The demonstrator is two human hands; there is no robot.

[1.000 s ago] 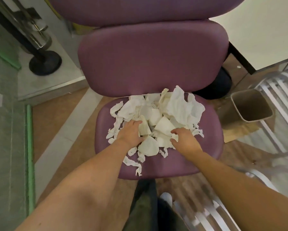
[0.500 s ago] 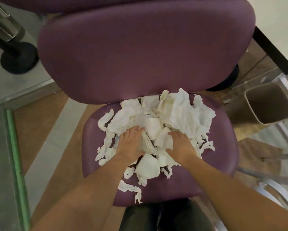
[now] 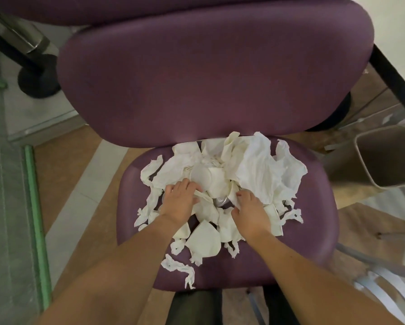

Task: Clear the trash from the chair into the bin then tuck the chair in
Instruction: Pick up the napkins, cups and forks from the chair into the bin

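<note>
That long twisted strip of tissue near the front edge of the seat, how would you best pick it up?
Pinch the strip at its middle, coming straight down from above. It lies flat and alone on the seat, clear of the pile, so both ends would likely hang free.

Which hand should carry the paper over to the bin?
Probably the right hand. The bin stands right of the chair, on that hand's side; the left hand would have to cross over.

Both hands, left hand and right hand, press into white crumpled tissue scraps on the purple padded chair seat; a beige bin stands just beside.
</note>
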